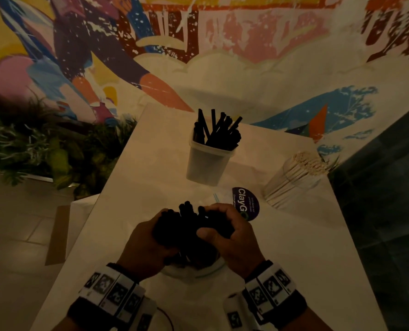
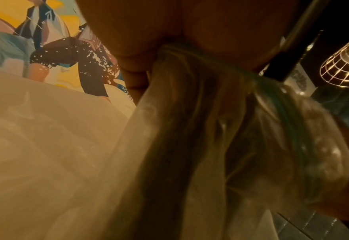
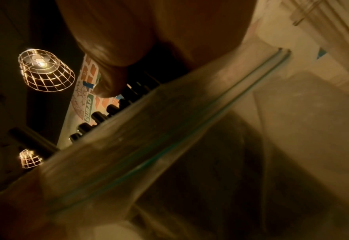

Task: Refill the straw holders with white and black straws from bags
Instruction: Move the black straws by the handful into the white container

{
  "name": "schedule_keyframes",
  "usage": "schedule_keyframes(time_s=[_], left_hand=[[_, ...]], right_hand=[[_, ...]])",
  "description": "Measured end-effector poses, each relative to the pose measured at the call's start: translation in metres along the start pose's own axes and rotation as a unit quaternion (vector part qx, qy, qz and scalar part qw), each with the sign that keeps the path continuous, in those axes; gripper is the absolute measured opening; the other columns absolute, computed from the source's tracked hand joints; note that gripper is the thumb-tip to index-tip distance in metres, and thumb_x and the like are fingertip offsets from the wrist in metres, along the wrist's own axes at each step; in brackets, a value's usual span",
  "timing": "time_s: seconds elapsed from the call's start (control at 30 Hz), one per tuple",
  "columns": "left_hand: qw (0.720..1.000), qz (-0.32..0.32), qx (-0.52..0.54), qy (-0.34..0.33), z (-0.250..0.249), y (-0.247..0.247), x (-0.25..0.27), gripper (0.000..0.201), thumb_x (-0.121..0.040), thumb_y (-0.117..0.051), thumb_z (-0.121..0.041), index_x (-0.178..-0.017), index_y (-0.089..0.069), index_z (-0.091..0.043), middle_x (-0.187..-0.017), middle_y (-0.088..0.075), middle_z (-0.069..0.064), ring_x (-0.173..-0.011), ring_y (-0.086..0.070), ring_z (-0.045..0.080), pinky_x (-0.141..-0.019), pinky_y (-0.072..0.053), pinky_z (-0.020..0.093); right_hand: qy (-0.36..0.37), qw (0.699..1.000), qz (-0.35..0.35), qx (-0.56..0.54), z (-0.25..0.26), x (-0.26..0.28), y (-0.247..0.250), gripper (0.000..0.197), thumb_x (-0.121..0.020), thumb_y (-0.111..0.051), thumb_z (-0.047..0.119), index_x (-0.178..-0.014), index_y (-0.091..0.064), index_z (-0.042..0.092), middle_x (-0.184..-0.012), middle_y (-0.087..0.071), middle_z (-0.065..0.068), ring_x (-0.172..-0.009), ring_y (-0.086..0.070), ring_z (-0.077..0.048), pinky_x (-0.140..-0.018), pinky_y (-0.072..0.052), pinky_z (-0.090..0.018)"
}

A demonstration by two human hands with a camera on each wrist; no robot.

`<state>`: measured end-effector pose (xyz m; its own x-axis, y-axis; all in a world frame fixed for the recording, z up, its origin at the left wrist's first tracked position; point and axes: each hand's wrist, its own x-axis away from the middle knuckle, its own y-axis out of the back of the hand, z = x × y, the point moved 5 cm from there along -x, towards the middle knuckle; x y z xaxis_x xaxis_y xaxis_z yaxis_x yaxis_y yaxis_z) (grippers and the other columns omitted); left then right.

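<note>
A thick bundle of black straws (image 1: pixel 189 228) stands in front of me over the table, with a clear zip bag (image 1: pixel 198 271) around its lower part. My left hand (image 1: pixel 148 244) grips the bundle from the left, and the left wrist view shows the bag's plastic (image 2: pixel 190 146) gathered in that hand. From the right, my right hand (image 1: pixel 234 237) curls round the bundle, thumb on top. In the right wrist view, black straw tips (image 3: pixel 128 92) poke out past the bag's zip strip (image 3: pixel 169 129). Further back stands a translucent holder (image 1: pixel 207 163) with black straws in it.
A clear holder of pale straws (image 1: pixel 294 180) stands at the right of the white table (image 1: pixel 306 259), and a round purple sticker (image 1: pixel 246 203) lies between the holders. Green plants (image 1: pixel 43 151) sit left of the table. A painted wall is behind, dark tiling at right.
</note>
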<state>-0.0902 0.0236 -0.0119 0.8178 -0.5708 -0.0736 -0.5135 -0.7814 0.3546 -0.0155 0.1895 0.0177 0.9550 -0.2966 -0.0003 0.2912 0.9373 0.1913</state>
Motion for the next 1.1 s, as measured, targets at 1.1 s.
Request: schedule_keyframes(time_s=[1.1], left_hand=[[0.997,-0.014,-0.01,-0.081,0.003,0.002,0.002,0.041,-0.065,-0.057,-0.051,-0.098,-0.042,-0.07,-0.099,-0.059,-0.038,-0.087,-0.06,-0.01,-0.077,-0.05,0.016]], right_hand=[[-0.038,0.996,-0.077,-0.037,-0.002,-0.02,0.028,0.053,-0.075,-0.068,0.044,-0.073,-0.062,-0.009,-0.064,-0.067,-0.006,-0.064,-0.064,-0.018,-0.072,-0.053,-0.033]])
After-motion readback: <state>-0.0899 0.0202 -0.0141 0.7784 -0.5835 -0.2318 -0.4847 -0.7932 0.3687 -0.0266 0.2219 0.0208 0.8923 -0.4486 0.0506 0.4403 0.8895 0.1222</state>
